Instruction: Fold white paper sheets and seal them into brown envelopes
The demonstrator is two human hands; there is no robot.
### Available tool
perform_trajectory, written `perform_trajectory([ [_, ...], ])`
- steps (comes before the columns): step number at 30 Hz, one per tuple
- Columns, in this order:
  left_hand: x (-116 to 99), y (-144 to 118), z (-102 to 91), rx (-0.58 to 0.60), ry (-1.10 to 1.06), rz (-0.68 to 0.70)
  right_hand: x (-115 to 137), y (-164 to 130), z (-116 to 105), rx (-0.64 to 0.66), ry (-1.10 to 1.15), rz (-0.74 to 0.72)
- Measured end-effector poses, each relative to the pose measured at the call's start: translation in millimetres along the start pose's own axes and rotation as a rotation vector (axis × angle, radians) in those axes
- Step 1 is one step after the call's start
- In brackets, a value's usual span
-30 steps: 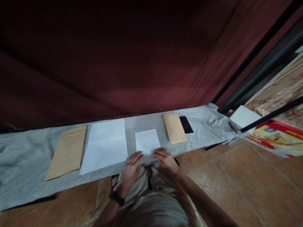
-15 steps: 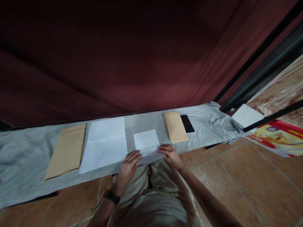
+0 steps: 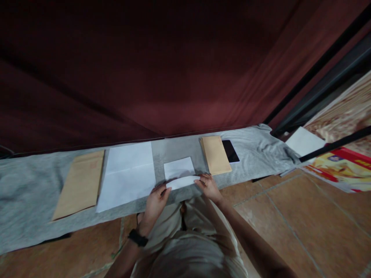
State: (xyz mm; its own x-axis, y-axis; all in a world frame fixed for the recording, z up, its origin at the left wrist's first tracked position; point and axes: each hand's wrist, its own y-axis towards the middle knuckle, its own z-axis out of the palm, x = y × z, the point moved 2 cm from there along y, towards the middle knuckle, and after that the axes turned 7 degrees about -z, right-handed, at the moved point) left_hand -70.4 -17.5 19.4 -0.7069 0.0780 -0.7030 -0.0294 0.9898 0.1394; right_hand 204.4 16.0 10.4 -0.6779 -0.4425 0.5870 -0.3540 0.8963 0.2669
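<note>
Folded paper [image 3: 179, 167]: on the gray cloth [image 3: 252, 151], its near edge raised in a curled strip.
Left hand [image 3: 157, 198]: pinching that strip's end, at 7 o'clock.
Right hand [image 3: 208, 188]: pinching the other end, at 4 o'clock.
White sheet [image 3: 127, 177]: flat at 9 o'clock (creased across).
Large envelope [image 3: 79, 186]: brown, farther out at 9.
Small envelopes [image 3: 216, 155]: stacked at 2 o'clock, beside a phone [image 3: 231, 151].

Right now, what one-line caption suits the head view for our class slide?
Left hand and right hand hold the near part of a paper, between a larger sheet and brown envelopes.
</note>
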Motion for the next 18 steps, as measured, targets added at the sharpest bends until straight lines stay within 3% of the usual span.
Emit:
perform_trajectory([
  [4,0.5,2.7,-1.1,0.041,-0.032,-0.027,0.4,9.2,0.0,-0.014,0.027,0.031],
  [9,6.6,1.0,-0.6,0.241,-0.009,0.289,3.8,8.7,-7.7,0.144,0.150,-0.226],
  [11,7.9,0.2,0.5,0.266,0.018,0.364,4.2,7.4,-9.0,0.181,0.132,-0.253],
  [18,1.7,1.3,9.7,-0.001,0.086,0.185,2.6,15.5,4.2,0.080,-0.003,0.057],
])
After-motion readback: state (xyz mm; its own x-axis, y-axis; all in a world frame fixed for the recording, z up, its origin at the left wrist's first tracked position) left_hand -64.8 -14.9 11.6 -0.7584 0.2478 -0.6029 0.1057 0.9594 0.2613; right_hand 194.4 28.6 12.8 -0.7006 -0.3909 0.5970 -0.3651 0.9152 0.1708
